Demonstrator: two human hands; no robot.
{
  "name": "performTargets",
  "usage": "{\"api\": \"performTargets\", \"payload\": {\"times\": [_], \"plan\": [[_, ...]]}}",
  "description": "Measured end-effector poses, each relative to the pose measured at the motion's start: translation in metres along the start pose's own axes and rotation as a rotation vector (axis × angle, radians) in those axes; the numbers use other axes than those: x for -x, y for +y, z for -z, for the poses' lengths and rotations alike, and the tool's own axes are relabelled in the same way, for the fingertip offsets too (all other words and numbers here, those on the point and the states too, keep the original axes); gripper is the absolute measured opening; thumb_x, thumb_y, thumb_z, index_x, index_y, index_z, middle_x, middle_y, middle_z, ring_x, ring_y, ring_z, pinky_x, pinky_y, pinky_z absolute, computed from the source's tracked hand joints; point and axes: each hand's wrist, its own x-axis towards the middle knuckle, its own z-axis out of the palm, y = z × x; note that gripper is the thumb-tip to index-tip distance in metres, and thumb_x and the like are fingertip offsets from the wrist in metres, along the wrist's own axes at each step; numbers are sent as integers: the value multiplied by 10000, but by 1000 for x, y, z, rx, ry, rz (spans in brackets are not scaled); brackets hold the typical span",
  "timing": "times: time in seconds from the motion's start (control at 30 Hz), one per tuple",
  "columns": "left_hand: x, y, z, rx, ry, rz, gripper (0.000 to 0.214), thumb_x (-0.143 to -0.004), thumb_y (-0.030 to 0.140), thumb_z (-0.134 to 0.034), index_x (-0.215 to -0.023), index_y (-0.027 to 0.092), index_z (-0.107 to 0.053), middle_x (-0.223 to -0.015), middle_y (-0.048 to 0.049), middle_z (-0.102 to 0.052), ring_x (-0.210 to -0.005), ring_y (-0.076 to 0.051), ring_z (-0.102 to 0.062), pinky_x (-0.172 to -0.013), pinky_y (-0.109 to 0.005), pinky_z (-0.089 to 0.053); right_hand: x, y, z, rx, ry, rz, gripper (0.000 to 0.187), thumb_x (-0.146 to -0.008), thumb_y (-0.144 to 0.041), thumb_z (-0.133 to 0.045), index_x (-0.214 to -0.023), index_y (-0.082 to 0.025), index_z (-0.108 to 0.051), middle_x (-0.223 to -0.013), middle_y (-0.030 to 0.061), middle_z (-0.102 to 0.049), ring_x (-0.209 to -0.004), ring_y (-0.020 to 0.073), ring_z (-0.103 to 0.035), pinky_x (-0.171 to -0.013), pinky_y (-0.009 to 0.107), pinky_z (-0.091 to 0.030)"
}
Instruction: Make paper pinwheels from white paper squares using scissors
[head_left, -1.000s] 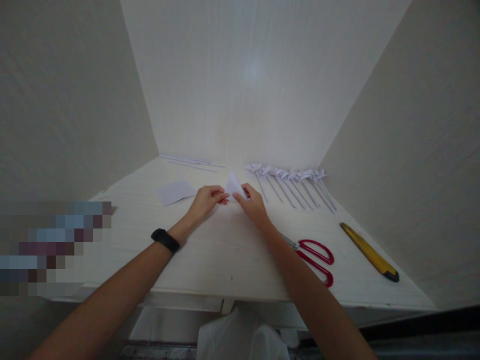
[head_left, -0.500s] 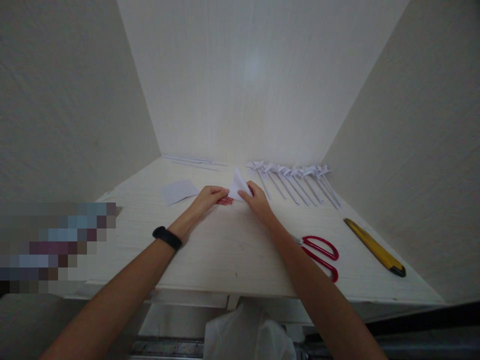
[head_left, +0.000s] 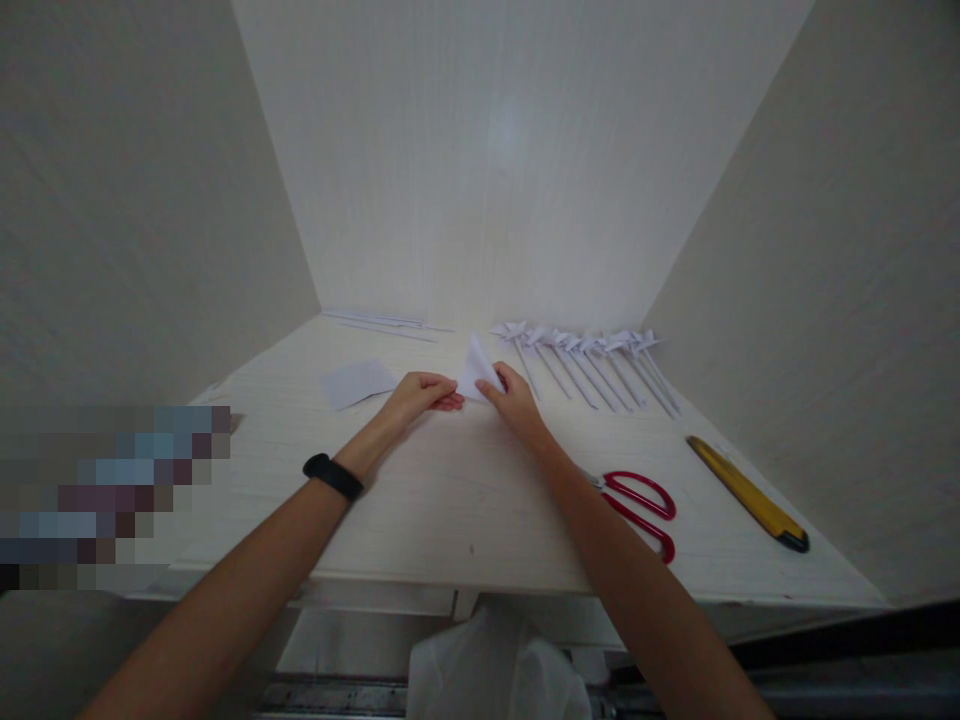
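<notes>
At lower right, red-handled scissors (head_left: 637, 520) are lying partly beneath the right forearm. At centre, the right hand (head_left: 517, 402) is gripping a white folded paper (head_left: 472, 369), triangular and pointing upward, while the left hand (head_left: 415, 396) is pinching its left corner. Both hands are keeping nearly the pose of half a second ago. Beyond, right of centre, paper pinwheels (head_left: 581, 343) are lying in a row.

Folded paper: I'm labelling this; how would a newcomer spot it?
At the white table, find the left hand and right hand. Between them is the folded paper. Unlike the flat paper lying further left, it is triangular and hand-held.
</notes>
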Motion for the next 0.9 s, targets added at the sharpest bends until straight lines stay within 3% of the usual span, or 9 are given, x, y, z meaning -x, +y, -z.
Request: {"api": "performTargets", "payload": {"times": [0.33,0.63,0.9], "plan": [[-2,-5,3,-60,7,-46,168,-885,283,-597,-910,120,-633,-887,-34,-668,-781,-152,-647,-718,-342,-549,0,1,-4,-83,-3,-1,220,-893,-349,-580,-933,-134,-606,-869,17,-629,-777,144,-612,-725,333,-517],[-12,-12,10,-160,84,-65,227,-895,304,-578,-1038,131,-611,-986,-56,-651,-814,-164,-639,-716,-351,-551,-1,-1,-1,-66,-15,-31,212,-903,-338,-572,-919,-132,-620,-878,20,-644,-767,136,-622,-713,324,-530],[-7,-6,8,-263,172,-131,224,-890,300,-585,-1036,132,-614,-997,-58,-650,-831,-169,-638,-731,-360,-549,-3,0,-5,-37,30,-98,224,-905,-348,-568,-922,-131,-620,-859,15,-644,-723,125,-619,-667,299,-533]]}}
